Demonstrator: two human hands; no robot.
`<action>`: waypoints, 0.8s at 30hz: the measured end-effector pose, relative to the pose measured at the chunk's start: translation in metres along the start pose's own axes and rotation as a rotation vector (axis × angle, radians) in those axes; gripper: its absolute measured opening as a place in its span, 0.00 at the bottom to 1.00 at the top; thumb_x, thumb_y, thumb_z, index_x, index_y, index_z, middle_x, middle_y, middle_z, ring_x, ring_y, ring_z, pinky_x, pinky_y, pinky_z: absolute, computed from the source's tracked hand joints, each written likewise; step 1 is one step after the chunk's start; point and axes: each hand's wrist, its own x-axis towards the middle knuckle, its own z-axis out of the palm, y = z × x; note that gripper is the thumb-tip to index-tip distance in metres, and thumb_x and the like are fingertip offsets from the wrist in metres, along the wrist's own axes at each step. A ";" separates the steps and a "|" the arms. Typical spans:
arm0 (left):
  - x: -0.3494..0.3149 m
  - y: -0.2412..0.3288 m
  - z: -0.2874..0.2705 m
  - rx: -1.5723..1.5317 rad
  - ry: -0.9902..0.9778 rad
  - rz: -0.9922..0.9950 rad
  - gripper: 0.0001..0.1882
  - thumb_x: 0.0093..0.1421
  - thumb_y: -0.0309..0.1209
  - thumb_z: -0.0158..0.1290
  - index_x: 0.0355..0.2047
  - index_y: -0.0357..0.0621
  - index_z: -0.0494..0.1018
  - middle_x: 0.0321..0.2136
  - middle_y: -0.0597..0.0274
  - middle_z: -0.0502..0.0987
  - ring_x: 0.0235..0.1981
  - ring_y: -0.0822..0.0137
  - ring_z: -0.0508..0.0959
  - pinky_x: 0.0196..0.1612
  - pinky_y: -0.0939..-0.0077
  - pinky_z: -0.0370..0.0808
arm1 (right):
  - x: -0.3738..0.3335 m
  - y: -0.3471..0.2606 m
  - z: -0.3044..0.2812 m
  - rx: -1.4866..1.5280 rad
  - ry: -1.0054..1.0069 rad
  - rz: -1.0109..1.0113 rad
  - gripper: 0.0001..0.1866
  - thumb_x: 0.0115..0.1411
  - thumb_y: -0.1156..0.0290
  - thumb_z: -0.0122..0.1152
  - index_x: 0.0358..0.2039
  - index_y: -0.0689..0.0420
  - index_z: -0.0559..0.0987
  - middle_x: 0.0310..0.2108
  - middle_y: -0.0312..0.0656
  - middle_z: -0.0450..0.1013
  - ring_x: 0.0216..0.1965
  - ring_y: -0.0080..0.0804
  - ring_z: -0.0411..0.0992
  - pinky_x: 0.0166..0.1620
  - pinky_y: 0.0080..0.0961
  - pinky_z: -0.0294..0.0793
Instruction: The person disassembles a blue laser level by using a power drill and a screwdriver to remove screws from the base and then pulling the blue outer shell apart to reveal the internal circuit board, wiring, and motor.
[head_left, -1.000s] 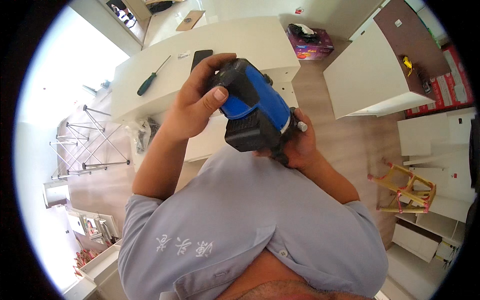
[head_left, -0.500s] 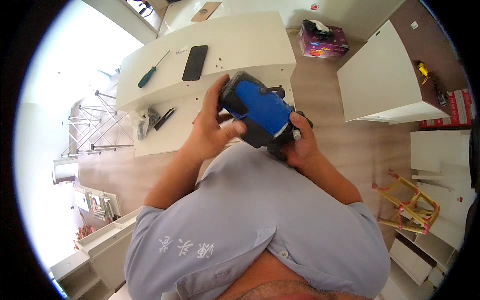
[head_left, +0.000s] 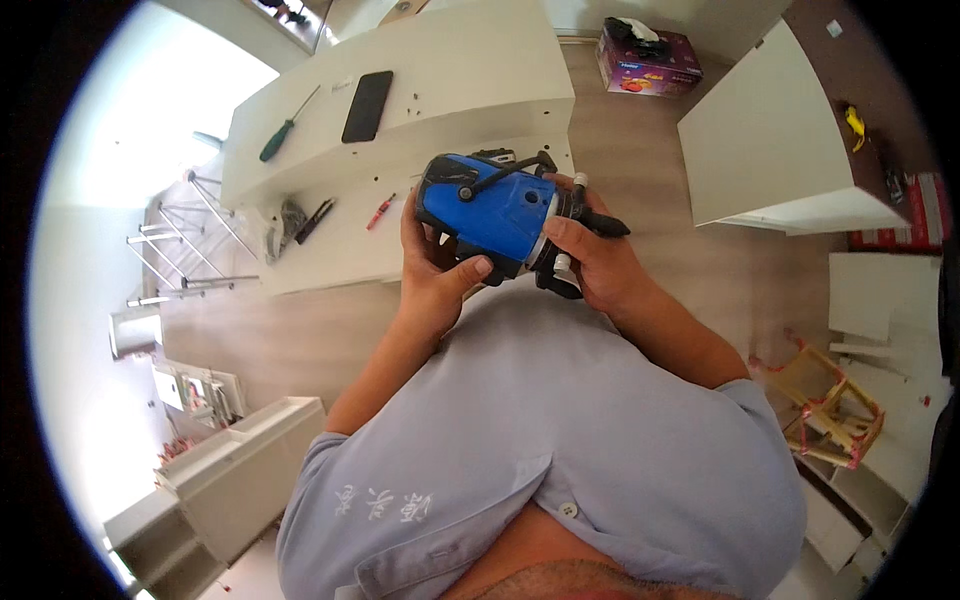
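Held in front of my chest is a blue and black laser level point(head_left: 500, 215), lying on its side. Its black feet with pale knobs point right and its rounded end points left. My left hand point(head_left: 440, 280) grips the left end from below, with the thumb along the near edge. Around the footed end are the fingers of my right hand point(head_left: 590, 250), the thumb pressed near the collar. Beyond it, on a white cabinet panel point(head_left: 480, 60), lie a green-handled screwdriver point(head_left: 278, 140), a black phone point(head_left: 367, 106) and some tiny screws.
On the lower white panel lie a red pen-like item point(head_left: 381, 212), a black slim tool point(head_left: 315, 221) and a clear plastic bag point(head_left: 275, 235). Folding metal frames point(head_left: 205, 240) stand left. A purple box point(head_left: 650, 65), a white cabinet point(head_left: 770, 130) and a wooden stool point(head_left: 820, 400) are right.
Both hands have turned the laser level, so its blue side with a black handle now faces up. The whole view has shifted slightly, and the red pen-like item has come into sight.
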 end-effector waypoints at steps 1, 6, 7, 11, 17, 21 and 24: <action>-0.001 -0.004 0.001 0.011 0.008 0.041 0.64 0.49 0.30 0.76 0.76 0.53 0.42 0.69 0.52 0.58 0.69 0.51 0.63 0.68 0.50 0.70 | -0.001 -0.003 -0.002 -0.020 -0.008 0.009 0.38 0.64 0.60 0.66 0.69 0.60 0.62 0.58 0.45 0.70 0.58 0.34 0.71 0.59 0.34 0.75; -0.010 0.000 0.012 -0.108 0.116 -0.011 0.60 0.51 0.29 0.73 0.75 0.52 0.44 0.68 0.51 0.58 0.68 0.52 0.64 0.68 0.51 0.69 | 0.000 -0.002 -0.010 0.017 -0.036 0.000 0.38 0.63 0.61 0.67 0.69 0.60 0.63 0.56 0.44 0.70 0.56 0.33 0.72 0.57 0.32 0.75; -0.011 -0.001 0.010 -0.149 0.139 -0.035 0.59 0.51 0.28 0.72 0.75 0.52 0.44 0.68 0.51 0.58 0.68 0.52 0.64 0.68 0.51 0.69 | -0.001 0.000 -0.012 -0.003 -0.033 0.015 0.37 0.63 0.61 0.67 0.68 0.60 0.63 0.56 0.43 0.71 0.55 0.33 0.72 0.56 0.31 0.75; -0.011 -0.009 -0.001 -0.246 0.168 -0.005 0.55 0.53 0.26 0.70 0.73 0.52 0.46 0.67 0.51 0.60 0.68 0.51 0.65 0.68 0.50 0.70 | -0.004 0.000 -0.014 -0.055 -0.046 0.035 0.35 0.65 0.61 0.65 0.68 0.59 0.64 0.55 0.42 0.71 0.53 0.30 0.72 0.55 0.29 0.75; -0.005 -0.002 -0.001 -0.316 0.112 0.007 0.51 0.56 0.27 0.67 0.73 0.55 0.47 0.66 0.52 0.61 0.67 0.50 0.66 0.67 0.47 0.70 | -0.006 -0.008 -0.002 -0.089 -0.032 -0.061 0.36 0.61 0.60 0.70 0.66 0.57 0.65 0.48 0.38 0.72 0.47 0.25 0.72 0.50 0.23 0.74; -0.002 0.004 0.001 -0.372 0.037 0.026 0.49 0.57 0.32 0.67 0.72 0.53 0.48 0.66 0.51 0.62 0.67 0.49 0.67 0.68 0.44 0.69 | -0.006 -0.012 0.000 -0.227 -0.092 -0.147 0.40 0.59 0.59 0.73 0.67 0.56 0.64 0.51 0.41 0.71 0.49 0.28 0.72 0.52 0.26 0.74; -0.005 0.000 -0.006 -0.426 -0.031 0.003 0.49 0.60 0.45 0.65 0.74 0.52 0.48 0.68 0.51 0.62 0.68 0.47 0.66 0.69 0.42 0.68 | -0.010 -0.018 0.010 -0.229 -0.111 -0.183 0.44 0.57 0.58 0.75 0.68 0.57 0.63 0.53 0.43 0.71 0.52 0.30 0.72 0.56 0.28 0.74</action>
